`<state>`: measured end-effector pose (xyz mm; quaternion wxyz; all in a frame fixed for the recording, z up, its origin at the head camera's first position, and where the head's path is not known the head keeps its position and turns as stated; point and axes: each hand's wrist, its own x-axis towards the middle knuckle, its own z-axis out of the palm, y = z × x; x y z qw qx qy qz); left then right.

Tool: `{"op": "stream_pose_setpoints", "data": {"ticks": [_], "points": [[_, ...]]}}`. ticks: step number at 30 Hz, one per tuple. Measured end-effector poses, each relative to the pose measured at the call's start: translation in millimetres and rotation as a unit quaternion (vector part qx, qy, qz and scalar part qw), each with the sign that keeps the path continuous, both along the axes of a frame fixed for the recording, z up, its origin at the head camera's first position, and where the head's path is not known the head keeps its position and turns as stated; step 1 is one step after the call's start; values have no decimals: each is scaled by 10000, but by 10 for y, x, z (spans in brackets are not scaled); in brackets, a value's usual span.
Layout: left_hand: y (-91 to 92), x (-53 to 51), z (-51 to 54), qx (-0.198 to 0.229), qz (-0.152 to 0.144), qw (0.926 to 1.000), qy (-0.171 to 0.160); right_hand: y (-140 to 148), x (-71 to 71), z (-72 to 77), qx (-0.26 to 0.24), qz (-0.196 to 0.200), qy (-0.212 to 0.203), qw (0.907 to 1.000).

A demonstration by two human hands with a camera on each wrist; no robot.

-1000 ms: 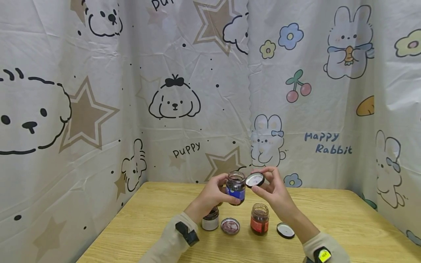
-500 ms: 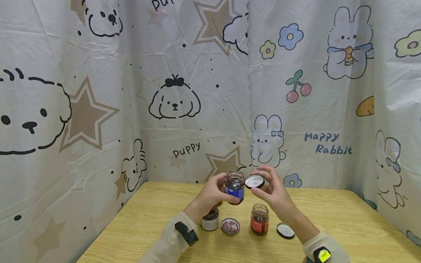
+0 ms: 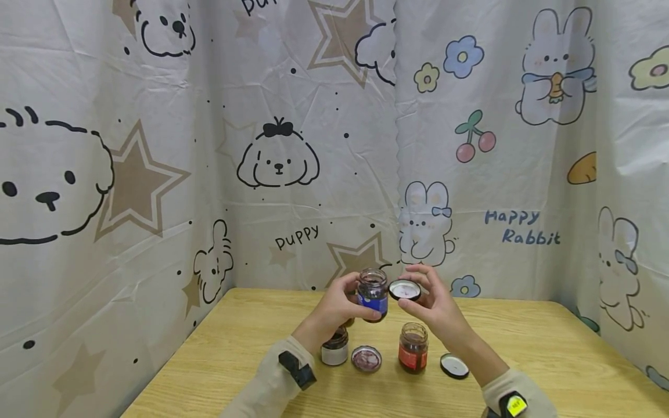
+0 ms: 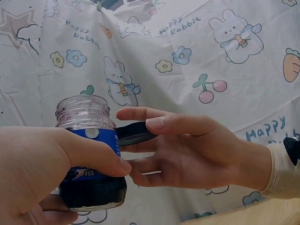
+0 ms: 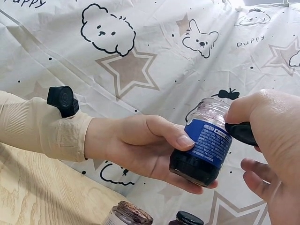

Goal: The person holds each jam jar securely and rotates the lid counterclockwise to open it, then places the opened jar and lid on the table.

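My left hand (image 3: 334,302) grips a glass jam jar (image 3: 373,304) with a blue label, raised above the table. The jar's mouth is uncovered and its contents look dark. Just right of its rim, my right hand (image 3: 436,299) pinches a black lid (image 3: 405,289) by the edge, its pale inner side facing up. In the left wrist view the lid (image 4: 136,133) sits beside the blue label, below the jar's rim. The right wrist view shows the left thumb pressed across the jar (image 5: 202,143), which leans a little.
Below the hands on the wooden table (image 3: 251,348) stand a white-labelled jar (image 3: 334,351) and an uncovered red-labelled jar (image 3: 413,353). A stained lid (image 3: 366,359) and a white-lined lid (image 3: 455,366) lie near them. Another jar (image 5: 187,218) wears a dark lid. Printed curtains surround the table.
The lid in my right hand has tilted flatter and dropped slightly. The blue-labelled jar has shifted a little left and up. The things on the table have not moved.
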<state>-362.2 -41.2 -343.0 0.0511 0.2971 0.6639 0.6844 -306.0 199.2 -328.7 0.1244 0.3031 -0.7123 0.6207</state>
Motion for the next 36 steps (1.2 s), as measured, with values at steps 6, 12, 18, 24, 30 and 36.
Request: {"op": "stream_pose_setpoints", "data": {"ticks": [6, 12, 18, 24, 30, 36], "points": [[8, 10, -2, -43, 131, 9998, 115, -6, -4, 8, 101, -19, -117, 9999], [7, 11, -6, -54, 232, 9996, 170, -22, -11, 7, 260, -60, -198, 9994], [12, 6, -2, -48, 278, 9995, 159, -21, -20, 2, 331, -84, -156, 9993], [17, 5, -1, -19, 292, 9995, 155, -14, -23, -2, 335, -94, -201, 9992], [22, 10, -6, 15, 329, 9994, 138, -15, -16, 0, 369, -141, -236, 9989], [29, 28, 5, 59, 379, 9992, 121, -12, -19, 0, 422, -176, -173, 9988]]}}
